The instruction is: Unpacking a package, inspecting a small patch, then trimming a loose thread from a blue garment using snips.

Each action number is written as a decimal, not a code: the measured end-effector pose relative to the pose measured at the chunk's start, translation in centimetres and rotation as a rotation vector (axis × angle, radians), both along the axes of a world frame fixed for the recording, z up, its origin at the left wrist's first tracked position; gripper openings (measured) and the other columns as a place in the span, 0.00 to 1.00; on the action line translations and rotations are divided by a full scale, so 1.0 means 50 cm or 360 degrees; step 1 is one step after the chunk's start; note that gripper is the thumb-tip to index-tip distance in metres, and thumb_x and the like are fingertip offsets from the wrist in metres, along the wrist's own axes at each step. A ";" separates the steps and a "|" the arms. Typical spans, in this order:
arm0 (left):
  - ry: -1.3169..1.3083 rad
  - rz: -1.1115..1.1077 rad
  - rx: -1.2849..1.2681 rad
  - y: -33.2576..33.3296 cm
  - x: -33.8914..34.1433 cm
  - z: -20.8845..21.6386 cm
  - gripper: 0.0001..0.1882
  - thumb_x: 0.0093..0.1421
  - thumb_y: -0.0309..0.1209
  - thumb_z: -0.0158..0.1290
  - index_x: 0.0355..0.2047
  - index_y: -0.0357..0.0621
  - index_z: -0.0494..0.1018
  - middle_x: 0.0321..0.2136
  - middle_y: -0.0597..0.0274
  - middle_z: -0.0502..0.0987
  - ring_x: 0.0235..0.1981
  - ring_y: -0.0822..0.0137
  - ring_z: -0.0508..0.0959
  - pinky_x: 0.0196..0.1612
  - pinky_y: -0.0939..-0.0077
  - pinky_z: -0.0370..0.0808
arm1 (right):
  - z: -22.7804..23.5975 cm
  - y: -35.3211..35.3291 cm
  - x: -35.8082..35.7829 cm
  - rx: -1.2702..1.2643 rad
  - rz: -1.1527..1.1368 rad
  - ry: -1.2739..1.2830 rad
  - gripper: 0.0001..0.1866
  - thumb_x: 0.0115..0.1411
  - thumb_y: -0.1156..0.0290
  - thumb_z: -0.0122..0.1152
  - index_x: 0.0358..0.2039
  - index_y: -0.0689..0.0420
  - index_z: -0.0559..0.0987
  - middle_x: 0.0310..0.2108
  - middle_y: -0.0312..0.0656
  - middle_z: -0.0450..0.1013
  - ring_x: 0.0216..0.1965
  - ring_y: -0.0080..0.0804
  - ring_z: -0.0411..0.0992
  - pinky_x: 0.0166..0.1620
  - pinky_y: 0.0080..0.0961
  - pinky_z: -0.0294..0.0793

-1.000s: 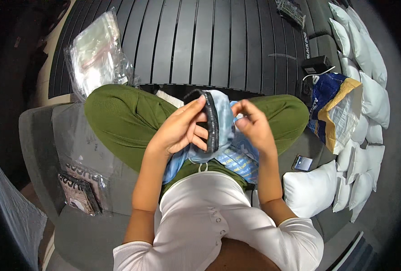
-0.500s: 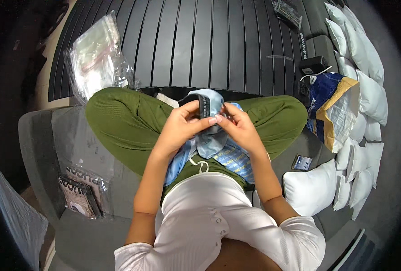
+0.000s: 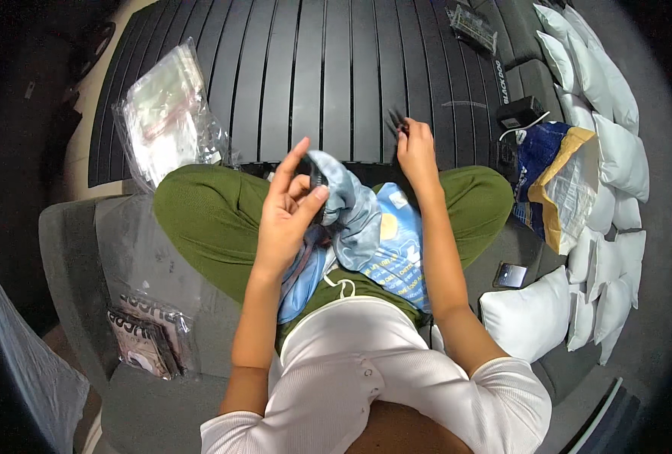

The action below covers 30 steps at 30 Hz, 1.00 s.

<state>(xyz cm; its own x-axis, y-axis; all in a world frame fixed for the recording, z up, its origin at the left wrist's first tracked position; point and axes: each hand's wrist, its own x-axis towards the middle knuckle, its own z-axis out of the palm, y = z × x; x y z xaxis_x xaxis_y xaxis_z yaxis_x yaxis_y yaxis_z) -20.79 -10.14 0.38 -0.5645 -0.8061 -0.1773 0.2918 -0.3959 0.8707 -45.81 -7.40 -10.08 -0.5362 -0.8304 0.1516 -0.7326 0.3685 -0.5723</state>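
My left hand (image 3: 286, 212) pinches the black-edged end of a blue-grey tie-dye cloth (image 3: 357, 219), held up over my lap between my crossed legs. The rest of the cloth hangs in soft folds. My right hand (image 3: 416, 147) is apart from it, beyond my lap at the near edge of the black slatted table (image 3: 343, 83). Its fingers are closed on a small dark pronged thing (image 3: 398, 121), blurred, whose kind I cannot make out. Under the cloth lies light-blue fabric (image 3: 396, 250) with pale-yellow print.
Clear plastic bags (image 3: 169, 113) lie at the table's left edge. Packaged printed goods (image 3: 146, 333) rest on the grey sofa (image 3: 154, 408). At right are a blue-and-yellow sack (image 3: 555, 181), a black box (image 3: 520, 112), a small dark card-like item (image 3: 510, 275) and several white pillows (image 3: 526, 314).
My right hand has let go of the cloth and moved forward and right to the table's edge, with a small dark thing now in it. My left hand still holds the cloth.
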 end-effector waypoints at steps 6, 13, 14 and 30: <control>-0.0126 0.0226 -0.0407 -0.014 0.030 0.016 0.13 0.56 0.24 0.47 0.42 0.36 0.69 0.38 0.64 0.69 0.36 0.78 0.65 0.43 0.86 0.62 | 0.016 0.000 0.056 -0.0161 0.0095 0.0589 0.15 0.55 0.70 0.49 0.43 0.59 0.70 0.47 0.49 0.63 0.48 0.48 0.59 0.49 0.36 0.60; 0.0020 0.0428 -0.0798 -0.019 0.039 0.111 0.26 0.44 0.18 0.56 0.46 0.33 0.65 0.38 0.62 0.63 0.38 0.73 0.65 0.46 0.81 0.60 | 0.115 0.097 0.148 0.0145 0.0986 -0.1410 0.27 0.46 0.64 0.64 0.45 0.62 0.68 0.43 0.44 0.66 0.45 0.33 0.66 0.49 0.27 0.62; -0.0076 0.0457 -0.0928 -0.021 0.039 0.121 0.27 0.43 0.20 0.58 0.46 0.33 0.65 0.39 0.61 0.64 0.39 0.71 0.65 0.46 0.80 0.61 | 0.124 0.103 0.155 0.0094 0.1089 -0.1255 0.26 0.43 0.66 0.67 0.42 0.63 0.71 0.39 0.43 0.68 0.44 0.32 0.66 0.48 0.26 0.63; -0.0284 0.0490 -0.0681 0.033 0.153 0.214 0.39 0.40 0.29 0.59 0.53 0.27 0.57 0.51 0.48 0.63 0.49 0.62 0.66 0.54 0.72 0.58 | 0.152 0.087 0.024 -0.0034 0.0403 -0.2111 0.24 0.60 0.54 0.42 0.45 0.62 0.68 0.38 0.38 0.70 0.39 0.22 0.67 0.44 0.19 0.65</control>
